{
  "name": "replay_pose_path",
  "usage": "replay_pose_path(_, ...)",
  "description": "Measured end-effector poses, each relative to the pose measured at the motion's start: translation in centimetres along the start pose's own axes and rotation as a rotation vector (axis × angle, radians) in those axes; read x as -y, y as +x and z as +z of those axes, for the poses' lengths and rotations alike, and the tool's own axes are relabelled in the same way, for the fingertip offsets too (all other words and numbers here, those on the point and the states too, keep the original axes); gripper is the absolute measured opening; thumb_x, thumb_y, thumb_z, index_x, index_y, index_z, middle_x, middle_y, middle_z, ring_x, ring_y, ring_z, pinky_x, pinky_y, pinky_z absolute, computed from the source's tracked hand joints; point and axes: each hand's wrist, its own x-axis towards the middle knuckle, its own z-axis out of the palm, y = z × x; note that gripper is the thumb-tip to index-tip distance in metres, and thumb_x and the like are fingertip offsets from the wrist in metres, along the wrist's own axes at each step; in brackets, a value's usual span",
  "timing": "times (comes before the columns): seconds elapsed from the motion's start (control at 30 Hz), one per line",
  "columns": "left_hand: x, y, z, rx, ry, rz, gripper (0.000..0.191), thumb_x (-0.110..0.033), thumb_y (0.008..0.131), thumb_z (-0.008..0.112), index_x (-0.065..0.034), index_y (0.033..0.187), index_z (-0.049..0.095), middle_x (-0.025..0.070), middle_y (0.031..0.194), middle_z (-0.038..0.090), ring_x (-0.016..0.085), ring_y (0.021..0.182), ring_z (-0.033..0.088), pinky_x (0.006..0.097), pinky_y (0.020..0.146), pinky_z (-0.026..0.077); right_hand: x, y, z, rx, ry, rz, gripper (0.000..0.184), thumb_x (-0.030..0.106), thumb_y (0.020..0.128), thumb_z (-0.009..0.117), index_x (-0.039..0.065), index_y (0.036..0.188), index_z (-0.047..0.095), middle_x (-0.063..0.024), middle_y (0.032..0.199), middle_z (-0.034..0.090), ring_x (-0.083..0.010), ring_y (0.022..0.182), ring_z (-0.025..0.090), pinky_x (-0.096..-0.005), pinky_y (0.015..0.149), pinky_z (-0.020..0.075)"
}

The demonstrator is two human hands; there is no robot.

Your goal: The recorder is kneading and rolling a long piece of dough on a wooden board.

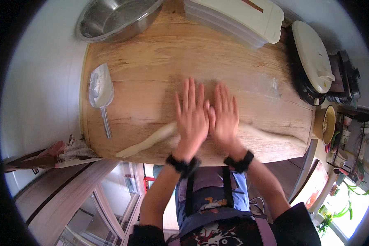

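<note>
A long rope of pale dough (153,137) lies across the wooden work surface near its front edge. My left hand (191,118) is laid flat over the middle of the rope, palm down, fingers stretched away from me. Close beside it, my right hand (226,118) also covers the dough with straight fingers, and the two thumbs meet or nearly meet. Both hands are slightly blurred. Under the palms the rope is hidden; it emerges on the left, ending in a tapered tip, and as a thinner length of dough (270,135) on the right.
On the left lies a clear scoop (101,87) holding white flour. A metal basin (120,21) stands at the back left, a lidded plastic container (233,18) at the back. An electric cooking appliance (312,58) and a yellowish bowl (325,124) are along the right.
</note>
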Motion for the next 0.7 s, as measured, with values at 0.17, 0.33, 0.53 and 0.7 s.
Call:
replay_pose_path(0.17,1.4,-1.5,0.1,-0.009,-0.020,0.006,0.058,-0.025,0.102,0.034,-0.0028,0.155,0.031,0.0166,0.164,0.023,0.029,0.153,0.019,0.0496,0.123,0.012,0.4,-1.1,1.3,-0.053,0.016,-0.086,0.070,0.045,0.104,0.032,-0.002,0.156,0.024,-0.0174,0.163,0.025,-0.0286,0.153,0.019,-0.0493,0.123,0.0092)
replay_pose_path(0.33,-0.4,-10.4,1.0,0.148,0.078,0.025,0.063,-0.035,0.102,0.035,-0.0038,0.156,0.028,0.0120,0.166,0.020,0.023,0.154,0.017,0.0465,0.125,0.003,0.1,-10.2,1.9,0.088,-0.001,-0.073,0.071,0.047,0.104,0.031,-0.003,0.155,0.027,-0.0190,0.163,0.025,-0.0287,0.153,0.019,-0.0502,0.123,0.0067)
replay_pose_path(0.53,2.0,2.7,-0.2,-0.129,-0.008,0.031,0.059,-0.028,0.102,0.034,0.0039,0.152,0.032,0.0171,0.162,0.027,0.027,0.152,0.020,0.0482,0.124,0.012,0.7,5.1,1.4,-0.154,0.047,-0.046,0.066,0.041,0.105,0.030,-0.006,0.151,0.030,-0.0221,0.159,0.030,-0.0317,0.150,0.024,-0.0488,0.122,0.0142)
replay_pose_path(0.7,1.2,-10.9,1.1,0.161,-0.084,0.035,0.062,-0.033,0.103,0.037,-0.0034,0.156,0.028,0.0123,0.165,0.022,0.023,0.153,0.019,0.0472,0.124,0.006,0.1,-10.3,2.4,0.195,-0.014,-0.136,0.077,0.050,0.101,0.032,-0.003,0.156,0.022,-0.0185,0.164,0.020,-0.0290,0.155,0.012,-0.0496,0.124,-0.0004)
